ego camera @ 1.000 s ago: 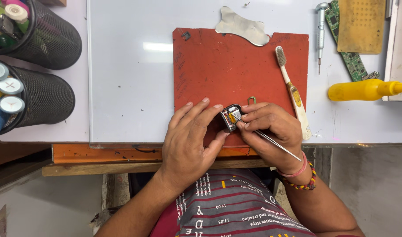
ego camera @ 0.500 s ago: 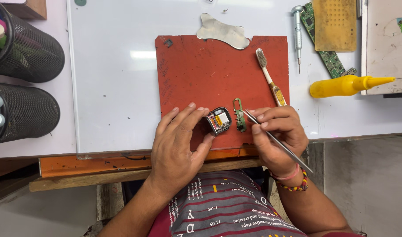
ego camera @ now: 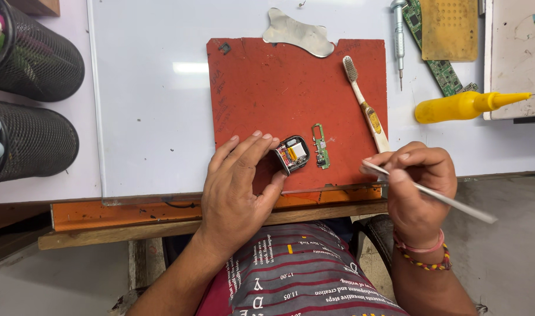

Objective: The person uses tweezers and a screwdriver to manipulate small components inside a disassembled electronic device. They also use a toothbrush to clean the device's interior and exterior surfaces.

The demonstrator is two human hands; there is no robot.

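A person's left hand (ego camera: 235, 187) holds a small opened watch case (ego camera: 291, 154) at the near edge of a red work mat (ego camera: 267, 93), fingers curled along its left side and thumb pressed beneath it. The case is tipped on edge, its open face turned up and to the right, exposing a pale module and orange wiring inside; its long axis runs diagonally from the thumb up and away toward the far right.

Just right of the case, apart from it, a narrow green circuit board (ego camera: 321, 146) lies flat on the mat, its long axis pointing straight away from the person.

The right hand (ego camera: 416, 187), off the mat's right edge and well clear of the case, pinches metal tweezers (ego camera: 431, 193) between thumb and fingertips. The tool's tip points left toward the board, its tail slanting down and right past the wrist, where beaded bracelets (ego camera: 422, 257) sit.

Beyond the right hand a toothbrush (ego camera: 364, 102) lies on the mat, bristles at the far end, handle angled back toward the knuckles. Farther off are a yellow squeeze bottle (ego camera: 460, 106) with nozzle pointing right, a screwdriver (ego camera: 399, 41), and a flat metal pry plate (ego camera: 297, 32). Two black mesh holders (ego camera: 33, 140) stand well to the left of the left hand on the white table (ego camera: 145, 117).
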